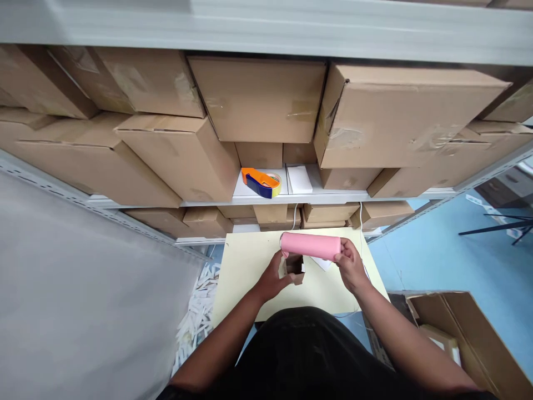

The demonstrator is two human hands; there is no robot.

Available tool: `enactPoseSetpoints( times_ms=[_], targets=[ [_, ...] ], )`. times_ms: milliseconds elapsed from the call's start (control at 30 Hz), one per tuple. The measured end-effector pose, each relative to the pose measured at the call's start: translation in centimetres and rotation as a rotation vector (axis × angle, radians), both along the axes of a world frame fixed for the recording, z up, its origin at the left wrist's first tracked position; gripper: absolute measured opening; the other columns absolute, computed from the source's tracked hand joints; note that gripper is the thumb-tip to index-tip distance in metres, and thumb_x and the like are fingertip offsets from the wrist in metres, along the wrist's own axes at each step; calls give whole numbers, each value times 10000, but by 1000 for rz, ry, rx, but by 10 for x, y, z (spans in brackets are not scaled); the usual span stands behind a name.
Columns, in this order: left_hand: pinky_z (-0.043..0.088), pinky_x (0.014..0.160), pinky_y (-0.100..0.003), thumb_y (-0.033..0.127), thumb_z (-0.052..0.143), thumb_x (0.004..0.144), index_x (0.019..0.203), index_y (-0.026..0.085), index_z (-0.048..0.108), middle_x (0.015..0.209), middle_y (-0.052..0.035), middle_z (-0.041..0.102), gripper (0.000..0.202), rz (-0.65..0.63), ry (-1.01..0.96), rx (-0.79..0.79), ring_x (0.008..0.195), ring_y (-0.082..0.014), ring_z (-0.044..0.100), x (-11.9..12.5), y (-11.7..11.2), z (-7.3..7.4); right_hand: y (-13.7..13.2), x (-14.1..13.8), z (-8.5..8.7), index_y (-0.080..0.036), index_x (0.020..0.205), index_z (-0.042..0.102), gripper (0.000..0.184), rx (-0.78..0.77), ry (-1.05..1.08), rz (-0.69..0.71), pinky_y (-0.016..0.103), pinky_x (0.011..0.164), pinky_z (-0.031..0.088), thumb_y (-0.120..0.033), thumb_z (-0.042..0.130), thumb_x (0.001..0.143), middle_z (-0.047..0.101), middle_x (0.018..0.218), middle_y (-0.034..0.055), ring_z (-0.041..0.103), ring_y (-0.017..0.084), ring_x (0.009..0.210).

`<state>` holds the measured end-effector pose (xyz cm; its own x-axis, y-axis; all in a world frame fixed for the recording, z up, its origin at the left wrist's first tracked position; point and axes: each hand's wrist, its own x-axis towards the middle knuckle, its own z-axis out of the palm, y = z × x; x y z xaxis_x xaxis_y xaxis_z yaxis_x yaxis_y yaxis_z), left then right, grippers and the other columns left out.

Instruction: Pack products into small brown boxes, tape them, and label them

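A pink cylinder, like a tumbler or bottle (310, 246), lies sideways in the air above the pale table (245, 266). At its right end my right hand (352, 268) grips it between thumb and fingers. Below its left end is a small brown cardboard box (297, 278) with its top open and a dark inside. My left hand (272, 280) is closed around the left side of this box, its fingers partly hidden behind it. A white sheet or card (322, 263) lies on the table behind the cylinder, partly covered.
Shelves ahead hold several cardboard boxes (258, 100). An orange and blue tape dispenser (261, 183) and a white stack of cards (300, 179) sit on the shelf edge. White strips (200, 311) are heaped left of the table; a large open carton (466, 333) stands at lower right.
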<state>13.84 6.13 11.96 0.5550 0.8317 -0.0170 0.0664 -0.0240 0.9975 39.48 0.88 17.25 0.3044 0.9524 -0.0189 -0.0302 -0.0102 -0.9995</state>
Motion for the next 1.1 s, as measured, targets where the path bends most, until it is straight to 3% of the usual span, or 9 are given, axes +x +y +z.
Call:
enactPoseSetpoints(
  times_ms=[133, 267, 367, 467, 567, 667, 833, 933, 1100],
  targets=[
    [507, 1000, -481, 711, 569, 890, 1385, 227, 444, 1290, -155, 624, 704, 108, -348, -369, 1172, -304, 641, 18, -1, 27, -15, -28, -6, -296, 1162, 464, 512, -18, 218, 124, 471, 820, 589, -439, 734, 750, 612, 1175, 69, 660, 253, 931],
    [544, 893, -370, 508, 688, 887, 1285, 227, 515, 1182, -93, 660, 517, 321, -459, -436, 1051, -234, 659, 33, 1, 51, -25, -44, 1, -314, 1253, 453, 607, -132, 294, 322, 477, 847, 577, -446, 750, 740, 628, 1190, 72, 673, 252, 911],
    [547, 826, -357, 413, 733, 843, 1278, 208, 560, 1163, -101, 681, 511, 236, -467, -416, 1026, -259, 661, 37, -4, 69, -30, -42, 8, -240, 1302, 507, 610, -227, 438, 481, 461, 809, 570, -531, 674, 792, 661, 1162, 124, 681, 278, 923],
    [546, 839, -411, 486, 691, 855, 1327, 202, 562, 1217, -136, 680, 566, 127, -455, -403, 1066, -311, 658, 42, -14, 84, -33, -37, 10, -205, 1276, 564, 622, -250, 478, 619, 433, 774, 562, -529, 713, 767, 676, 1129, 133, 680, 293, 942],
    [528, 900, -424, 574, 720, 824, 1320, 200, 558, 1200, -131, 678, 642, 145, -339, -320, 1100, -306, 638, 53, -26, 90, -34, -37, 6, -252, 1283, 544, 692, -161, 257, 522, 435, 858, 549, -443, 829, 681, 656, 1183, 93, 646, 288, 1036],
    [530, 826, -363, 590, 782, 768, 1216, 187, 567, 1044, -82, 682, 640, 243, -220, -259, 957, -248, 650, 63, -34, 90, -35, -35, 3, -286, 1306, 492, 764, -110, 63, 423, 439, 903, 540, -397, 858, 644, 631, 1234, 76, 619, 288, 1092],
    [523, 790, -332, 536, 687, 840, 1224, 195, 560, 1055, -71, 681, 529, 332, -272, -230, 896, -217, 636, 67, -40, 92, -42, -30, 3, -280, 1358, 475, 687, -137, 289, 561, 401, 792, 553, -460, 716, 740, 684, 1159, 80, 666, 285, 996],
    [518, 846, -361, 598, 540, 915, 1266, 193, 567, 1107, -87, 680, 537, 308, -284, -208, 956, -237, 629, 69, -45, 95, -47, -31, 1, -257, 1303, 520, 647, -64, 315, 534, 410, 861, 540, -435, 777, 736, 677, 1179, 87, 651, 285, 1055],
    [511, 813, -319, 511, 792, 767, 1222, 183, 567, 1060, -64, 654, 605, 362, -155, -118, 955, -224, 614, 77, -57, 97, -52, -32, -7, -258, 1248, 498, 719, 11, 128, 362, 397, 896, 535, -429, 885, 667, 618, 1221, 86, 618, 264, 1080]
  ],
)
